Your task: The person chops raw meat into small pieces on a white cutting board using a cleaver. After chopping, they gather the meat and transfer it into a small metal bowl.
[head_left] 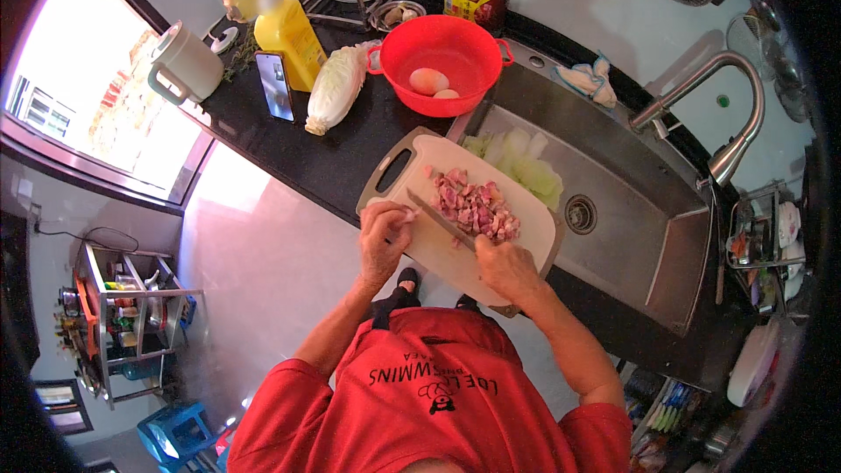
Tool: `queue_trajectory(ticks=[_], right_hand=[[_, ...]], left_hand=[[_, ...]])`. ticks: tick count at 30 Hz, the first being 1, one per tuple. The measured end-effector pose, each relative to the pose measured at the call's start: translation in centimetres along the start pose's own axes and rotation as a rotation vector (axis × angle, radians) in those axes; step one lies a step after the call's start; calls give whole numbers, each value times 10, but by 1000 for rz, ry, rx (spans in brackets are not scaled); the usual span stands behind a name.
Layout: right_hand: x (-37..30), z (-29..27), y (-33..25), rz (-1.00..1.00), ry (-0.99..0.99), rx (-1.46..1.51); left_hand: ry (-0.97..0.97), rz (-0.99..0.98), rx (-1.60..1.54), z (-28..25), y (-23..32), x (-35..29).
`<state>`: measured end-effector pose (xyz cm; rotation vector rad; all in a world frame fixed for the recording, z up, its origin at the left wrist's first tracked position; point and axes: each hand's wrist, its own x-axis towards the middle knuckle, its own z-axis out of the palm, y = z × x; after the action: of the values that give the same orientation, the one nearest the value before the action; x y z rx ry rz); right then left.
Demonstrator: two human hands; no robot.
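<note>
A cream cutting board (420,241) with a grey rim and handle slot lies across the counter edge and the near left of the sink. On it is a heap of diced pink meat (473,203). My right hand (508,273) is closed around the handle of a knife (442,219), whose blade slants to the upper left along the near side of the heap. At the board's left edge, my left hand (384,235) has its fingers bent together on a small pale-pink piece of meat (409,214), close to the blade. The fingers partly hide that piece.
Behind the board stands a red basin (442,57) with two roundish pale items inside. Left of it are a napa cabbage (337,88), a propped phone (275,86), a yellow jug (291,39) and a white kettle (186,61). Pale green leaves (521,162) lie in the sink (631,245) under a curved faucet (740,114).
</note>
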<state>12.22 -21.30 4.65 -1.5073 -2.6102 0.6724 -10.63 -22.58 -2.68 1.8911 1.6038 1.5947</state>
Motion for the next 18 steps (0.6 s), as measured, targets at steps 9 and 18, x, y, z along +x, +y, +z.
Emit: queue_trajectory(ticks=[9,18], right_hand=[[-20,-10,2,-31,152,-22],[-31,-1,-11,-78,45,-58]], left_hand=[[-134,159,87,14,1,-6],[-127,130,104,13,5,-1]])
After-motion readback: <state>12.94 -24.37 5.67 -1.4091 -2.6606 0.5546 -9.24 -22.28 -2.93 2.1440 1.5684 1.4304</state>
